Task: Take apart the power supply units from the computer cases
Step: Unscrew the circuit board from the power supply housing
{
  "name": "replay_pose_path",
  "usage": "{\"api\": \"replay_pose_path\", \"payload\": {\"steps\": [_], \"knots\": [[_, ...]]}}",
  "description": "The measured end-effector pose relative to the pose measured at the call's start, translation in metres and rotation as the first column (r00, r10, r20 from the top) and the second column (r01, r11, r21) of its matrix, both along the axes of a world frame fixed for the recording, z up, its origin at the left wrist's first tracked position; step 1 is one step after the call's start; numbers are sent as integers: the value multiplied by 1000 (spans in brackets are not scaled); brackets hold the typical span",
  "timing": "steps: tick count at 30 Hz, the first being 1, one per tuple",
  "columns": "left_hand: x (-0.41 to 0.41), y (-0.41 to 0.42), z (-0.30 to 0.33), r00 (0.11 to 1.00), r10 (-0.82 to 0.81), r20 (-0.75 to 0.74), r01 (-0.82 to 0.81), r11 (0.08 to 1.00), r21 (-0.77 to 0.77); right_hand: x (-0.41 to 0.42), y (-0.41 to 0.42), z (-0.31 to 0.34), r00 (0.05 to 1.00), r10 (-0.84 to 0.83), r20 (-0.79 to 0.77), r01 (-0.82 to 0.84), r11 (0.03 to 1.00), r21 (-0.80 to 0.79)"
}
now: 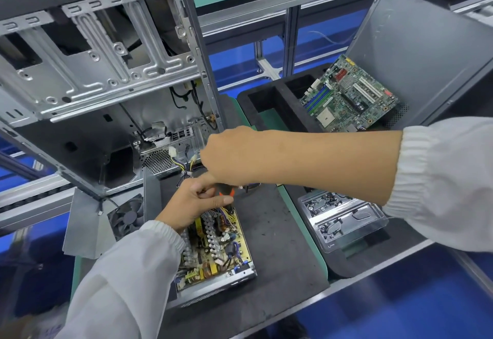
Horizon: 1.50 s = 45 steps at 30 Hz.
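A: Supply (213, 248) lying opened at six o'clock on the mat (280, 232), lid off, board exposed. Left hand (197, 200) pinching its wire bundle (226, 213).

B: Right hand (226, 154)?

A: Reaching across toward eleven, fingers curled, probably gripping the orange-handled cutters (230, 192); hard telling.

B: Remaining?

A: Probably freeing wires and board. Case (93, 72) standing gutted at eleven; motherboard (349, 96) resting at one.

Opened power supply unit with exposed circuit board (213, 248) at mat's front edge; empty grey steel computer case (101, 77) behind; clear plastic screw tray (344, 218) right.
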State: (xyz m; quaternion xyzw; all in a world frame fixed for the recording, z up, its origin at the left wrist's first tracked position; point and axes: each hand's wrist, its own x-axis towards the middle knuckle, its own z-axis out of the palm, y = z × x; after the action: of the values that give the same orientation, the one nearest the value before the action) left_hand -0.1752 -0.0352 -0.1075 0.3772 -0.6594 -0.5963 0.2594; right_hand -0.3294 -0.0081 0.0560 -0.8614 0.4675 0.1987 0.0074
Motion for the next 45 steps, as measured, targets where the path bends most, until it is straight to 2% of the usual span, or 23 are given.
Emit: {"api": "replay_pose_path", "payload": {"steps": [2,5,8,12,14,17,19,21,24,26,28,32,34,37,38,39,43,45], "knots": [[0,2,0,1000,-10,13,11,1000,-24,3,2,-7,999,40,-24,-40,999,0],[-2,4,2,1000,17,-21,-16,999,35,-1,4,-6,983,168,-69,-161,982,101],[-3,3,3,1000,8,-19,-7,1000,17,-1,2,-6,991,136,-4,-132,971,197],[-2,5,6,998,-25,51,29,996,-80,1,4,-5,996,-54,75,54,999,-2],[-3,6,8,999,-6,45,10,997,-75,5,7,-7,996,-79,48,80,996,-26],[-4,8,12,1000,4,16,-3,1000,-22,9,12,-5,999,-10,-49,14,997,78],[-7,8,12,999,6,51,-2,996,-90,6,10,-3,997,70,-25,-64,980,188],[-8,7,10,998,9,66,-1,993,-116,3,8,-3,995,93,37,-99,967,234],[-5,7,8,999,-12,30,14,997,-69,5,8,-5,994,-69,87,62,995,74],[-5,7,11,999,-24,25,26,997,-75,9,9,-12,991,-108,79,113,992,-59],[-5,8,10,1000,-7,16,7,999,-52,13,11,-13,997,-69,32,70,997,-33],[-6,5,3,996,28,86,-18,993,-116,9,8,-8,999,-11,37,4,983,184],[-6,3,2,994,42,100,-30,992,-122,8,7,-8,996,-52,73,43,991,124],[-3,3,3,1000,5,30,-4,999,-52,12,9,-11,985,-124,122,135,987,-86],[-4,3,6,1000,7,12,-6,999,-36,13,9,-13,988,-114,106,126,986,-105],[-3,4,6,1000,20,0,-20,999,-45,15,10,-13,991,-96,96,104,991,-81],[-8,6,7,998,56,29,-53,994,-93,9,8,-7,997,8,81,-23,982,186],[-7,7,6,998,49,33,-45,994,-95,8,6,-6,996,-11,92,-5,984,177]]}}
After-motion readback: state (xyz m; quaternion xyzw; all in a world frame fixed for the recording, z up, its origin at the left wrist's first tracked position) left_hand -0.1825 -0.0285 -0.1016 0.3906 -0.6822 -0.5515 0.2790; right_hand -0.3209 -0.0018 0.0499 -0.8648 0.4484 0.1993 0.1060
